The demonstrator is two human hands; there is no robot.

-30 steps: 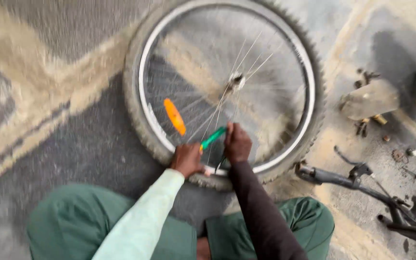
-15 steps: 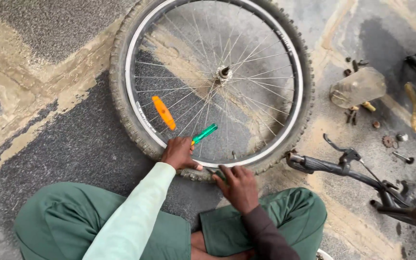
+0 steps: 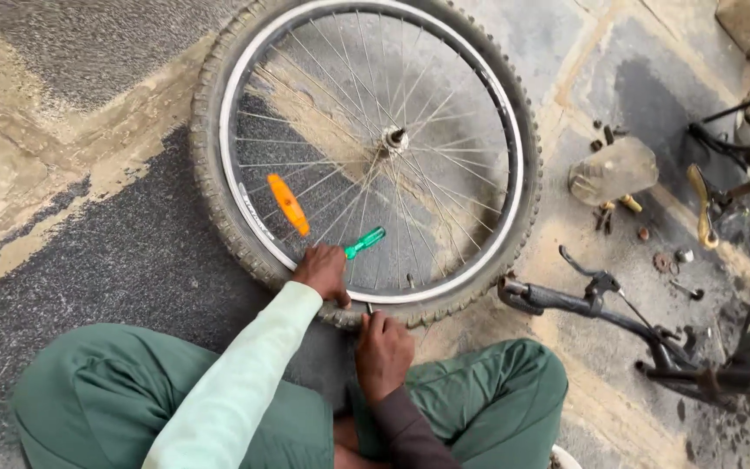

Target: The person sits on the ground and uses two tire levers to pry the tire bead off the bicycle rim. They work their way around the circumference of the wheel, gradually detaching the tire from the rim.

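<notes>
The right hand (image 3: pixel 384 354) curls at the near edge of the bicycle wheel (image 3: pixel 366 156), fingers closed against the tyre. Just beyond, the left hand (image 3: pixel 323 271) grips a green-handled tool (image 3: pixel 365 242) lying over the rim. Farther inside the wheel, an orange reflector (image 3: pixel 289 204) sits among the spokes.

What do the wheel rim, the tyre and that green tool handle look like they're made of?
Rim: bright silvery metal with a dull sheen. Tyre: dark, dusty rubber, judging by its knobbly tread. Tool handle, at the left hand: probably plastic, being glossy, translucent green.
</notes>
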